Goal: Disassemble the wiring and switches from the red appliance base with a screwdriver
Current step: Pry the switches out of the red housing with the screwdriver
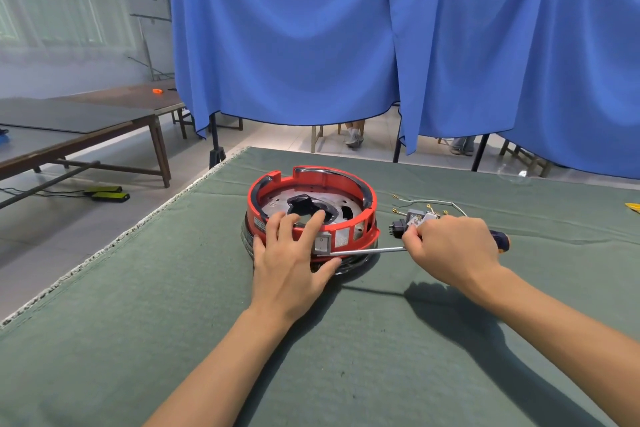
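1. We note a blue curtain hanging across the far side, with shoes of seated people showing below its hem.
2. The desk before us is covered in a grey-green felt cloth; long brown tables stand off to the left.
3. The red appliance base sits near the desk's middle, a round shell with its open side up and a metal plate visible inside.
4. Our left hand lies over the base's near left rim: fingers spread and curved over the edge, thumb against the lower front wall, holding the shell steady.
5. Our right hand is just right of the base, fingers curled tight round the screwdriver. The dark and orange handle end pokes out past the hand to the right.
6. The screwdriver's shaft runs leftward, low across the base's front wall, its tip at the white rocker switch set in that wall, beside our left thumb.
7. A loose switch block with wires lies on the desk right of the base, just beyond our right hand.
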The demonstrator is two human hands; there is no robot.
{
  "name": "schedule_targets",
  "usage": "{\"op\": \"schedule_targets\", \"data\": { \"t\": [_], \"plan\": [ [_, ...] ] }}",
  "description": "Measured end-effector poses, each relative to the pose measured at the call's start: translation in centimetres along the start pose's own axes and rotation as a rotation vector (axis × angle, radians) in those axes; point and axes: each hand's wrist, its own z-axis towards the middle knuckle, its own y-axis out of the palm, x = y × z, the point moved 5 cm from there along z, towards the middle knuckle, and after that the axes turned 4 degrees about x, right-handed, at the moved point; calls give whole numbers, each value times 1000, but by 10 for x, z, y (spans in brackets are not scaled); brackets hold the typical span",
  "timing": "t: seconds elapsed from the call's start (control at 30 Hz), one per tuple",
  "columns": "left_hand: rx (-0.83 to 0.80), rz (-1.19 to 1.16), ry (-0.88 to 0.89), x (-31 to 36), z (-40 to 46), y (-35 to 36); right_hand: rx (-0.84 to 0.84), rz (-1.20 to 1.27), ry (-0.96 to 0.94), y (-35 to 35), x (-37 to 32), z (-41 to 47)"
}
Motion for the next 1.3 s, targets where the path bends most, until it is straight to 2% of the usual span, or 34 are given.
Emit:
{"op": "schedule_targets", "data": {
  "t": [0.27, 0.5, 0.6, 0.87, 1.0, 1.1, 1.3],
  "plan": [
    [101, 94, 141, 7, 2, -2, -6, 1, -24, 5, -4, 2],
    [15, 80, 138, 6, 3, 0, 39, -124, -63, -39, -2, -6],
    [7, 74, 203, 5, 1, -2, -5, -82, -46, -32, -1, -8],
    [114, -2, 344, 5, -1, -12, -164, 128, 57, 18, 14, -14],
    [126, -47, 380, 7, 0, -12, -177, 190, 84, 28, 18, -21],
    [83, -131, 338, 5, 0, -11, -175, 193, 84, 27, 19, -21],
    [-10, -449, 95, -2, -1, -12, -174, 199, 83, 25, 13, -21]
  ]
}}
